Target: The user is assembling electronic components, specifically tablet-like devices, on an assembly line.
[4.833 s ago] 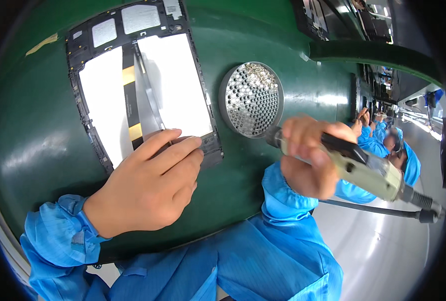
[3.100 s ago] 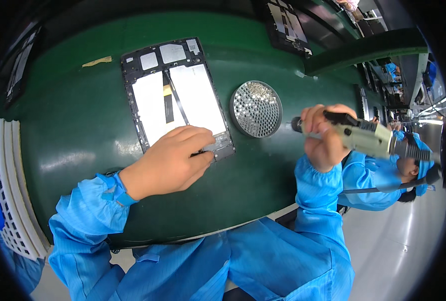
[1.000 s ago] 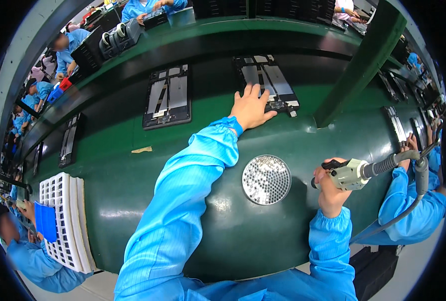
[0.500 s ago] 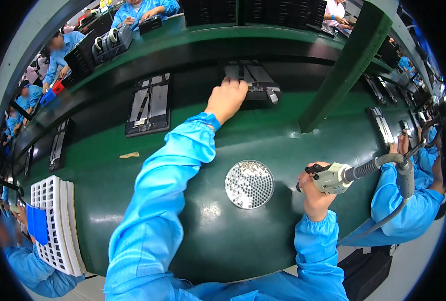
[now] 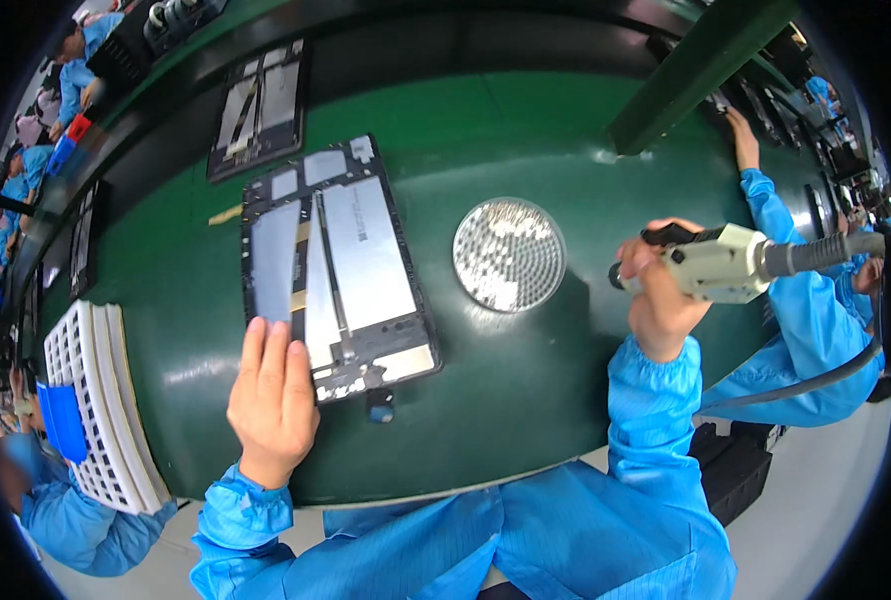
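An opened tablet [image 5: 365, 250] with silver battery panels and a dark frame lies in front of me, slightly turned. My left hand [image 5: 273, 400] rests at its lower left corner, fingers stretched out over the edge; the thumb is hidden. A small dark part [image 5: 380, 405] sticks out from the tablet's lower edge. Off to the right, my right hand [image 5: 660, 290] is closed around a beige electric screwdriver [image 5: 720, 262] with a black lever, held sideways above the table. Between the tablet and that hand sits a round clear tray of small screws [image 5: 510, 255].
Another opened tablet [image 5: 260, 110] lies farther back. White grid trays [image 5: 100, 400] stand at the left edge with a blue piece on them. A green post [image 5: 700, 75] rises at the back right. The screwdriver's cable [image 5: 815, 390] hangs right, where a co-worker's arm [image 5: 770, 205] reaches.
My left hand has brought the tablet from the far side of the table to just before me. The view has tilted and shifted. My right hand still holds the screwdriver.
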Tool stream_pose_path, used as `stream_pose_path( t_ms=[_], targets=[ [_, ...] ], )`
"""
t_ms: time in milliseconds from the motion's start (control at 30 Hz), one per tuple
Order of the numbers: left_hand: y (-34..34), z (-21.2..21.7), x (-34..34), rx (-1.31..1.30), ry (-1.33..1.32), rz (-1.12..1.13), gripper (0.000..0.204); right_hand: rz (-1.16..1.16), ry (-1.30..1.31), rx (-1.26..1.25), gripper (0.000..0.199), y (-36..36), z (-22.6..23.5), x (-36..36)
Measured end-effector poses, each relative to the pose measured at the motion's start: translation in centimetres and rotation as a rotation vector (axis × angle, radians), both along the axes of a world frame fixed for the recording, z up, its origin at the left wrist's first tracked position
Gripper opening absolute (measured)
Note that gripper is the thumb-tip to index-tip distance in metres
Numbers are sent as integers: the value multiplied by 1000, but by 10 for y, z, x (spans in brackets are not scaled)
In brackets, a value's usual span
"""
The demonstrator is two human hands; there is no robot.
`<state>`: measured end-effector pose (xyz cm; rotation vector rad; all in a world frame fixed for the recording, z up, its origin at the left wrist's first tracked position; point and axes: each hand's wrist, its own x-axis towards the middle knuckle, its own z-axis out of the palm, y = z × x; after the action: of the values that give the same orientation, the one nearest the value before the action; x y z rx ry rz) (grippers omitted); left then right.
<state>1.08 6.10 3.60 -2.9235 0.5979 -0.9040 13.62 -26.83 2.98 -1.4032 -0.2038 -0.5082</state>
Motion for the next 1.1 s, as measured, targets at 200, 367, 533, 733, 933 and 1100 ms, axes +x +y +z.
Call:
stream_pose_path(
  t_ms=[200, 367, 533, 733, 933, 1100],
  targets=[
    [1, 3, -14, 46, 455, -23, 51, 43, -62, 18, 26, -1, -3, 5],
    [-4, 8, -9, -66, 458, -285, 41, 40, -62, -6, 24, 5, 0, 4],
    [-22, -6, -4, -29, 422, -516, 26, 35, -24, -74, 29, 7, -1, 1],
    [-25, -20, 7, -125, 345, -599, 22, 55, -33, -14, 24, 2, -3, 3],
    [-39, -31, 16, -477, 342, -509, 26, 47, -34, -17, 24, 7, -1, 2],
    [-41, -28, 22, -375, 316, -476, 27, 62, -38, -19, 24, 5, -5, 4]
  ],
)
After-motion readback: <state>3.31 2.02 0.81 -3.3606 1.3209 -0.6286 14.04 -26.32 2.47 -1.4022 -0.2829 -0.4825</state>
